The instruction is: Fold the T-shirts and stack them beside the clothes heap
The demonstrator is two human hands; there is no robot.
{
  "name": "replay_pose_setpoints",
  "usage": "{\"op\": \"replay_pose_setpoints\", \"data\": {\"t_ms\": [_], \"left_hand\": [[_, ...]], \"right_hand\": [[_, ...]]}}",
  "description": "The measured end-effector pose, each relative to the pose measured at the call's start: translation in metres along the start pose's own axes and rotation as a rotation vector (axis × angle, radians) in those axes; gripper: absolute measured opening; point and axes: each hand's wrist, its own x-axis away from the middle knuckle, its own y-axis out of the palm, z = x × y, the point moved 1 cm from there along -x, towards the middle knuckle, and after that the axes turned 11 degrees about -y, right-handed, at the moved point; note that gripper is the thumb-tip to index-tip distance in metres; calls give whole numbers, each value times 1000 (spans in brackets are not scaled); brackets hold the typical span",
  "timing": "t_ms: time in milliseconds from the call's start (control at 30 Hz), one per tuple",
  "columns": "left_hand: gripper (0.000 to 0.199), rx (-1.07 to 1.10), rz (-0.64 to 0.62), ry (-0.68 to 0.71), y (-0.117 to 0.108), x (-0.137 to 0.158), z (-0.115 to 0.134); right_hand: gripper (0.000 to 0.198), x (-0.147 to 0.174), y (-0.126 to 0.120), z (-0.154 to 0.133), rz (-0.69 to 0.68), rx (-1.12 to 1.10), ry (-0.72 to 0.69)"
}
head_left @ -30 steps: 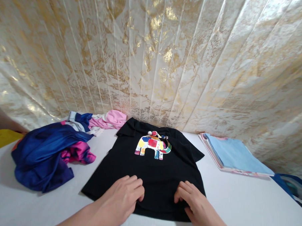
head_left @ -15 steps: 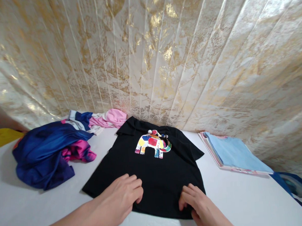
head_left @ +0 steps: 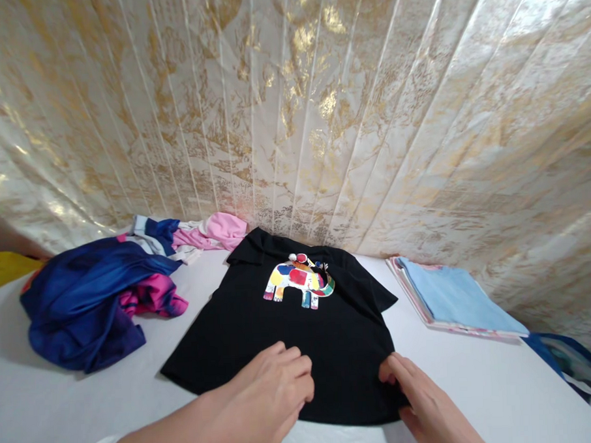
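A black T-shirt [head_left: 340,350] lies spread on the white table, its hem toward me and its neck toward the back curtain. On its chest is a colourful patchwork elephant print [head_left: 301,280]. My left hand [head_left: 278,392] rests over the middle of the hem with curled fingers closed on the cloth; the fingertips are partly hidden. At the lower right corner of the shirt, my right hand [head_left: 425,395] pinches the edge between thumb and fingers. The right side of the shirt is slightly wrinkled.
Crumpled dark blue and magenta clothing [head_left: 93,302] lies at the left, with pink clothing [head_left: 222,231] behind it. A folded stack topped with light blue cloth [head_left: 455,296] sits at the right. Beyond it is a blue-edged bag [head_left: 571,366]. A gold-patterned curtain [head_left: 291,117] hangs behind.
My left hand has slid right along the hem. My right hand has moved right too, drawing the shirt's lower right corner outward; the shirt's left side stays in place.
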Motion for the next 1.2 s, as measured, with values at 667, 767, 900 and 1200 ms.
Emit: {"op": "replay_pose_setpoints", "data": {"t_ms": [667,767,900,1200], "left_hand": [[17,18,30,254,38,-54,28],[19,11,80,282,48,-66,33],[36,91,80,309,60,-71,30],[51,190,32,281,59,-67,26]], "right_hand": [[11,23,-19,17,-85,-92,286],[9,13,-6,12,15,46,235],[10,5,8,7,172,147,238],[32,35,-29,31,251,258,157]]}}
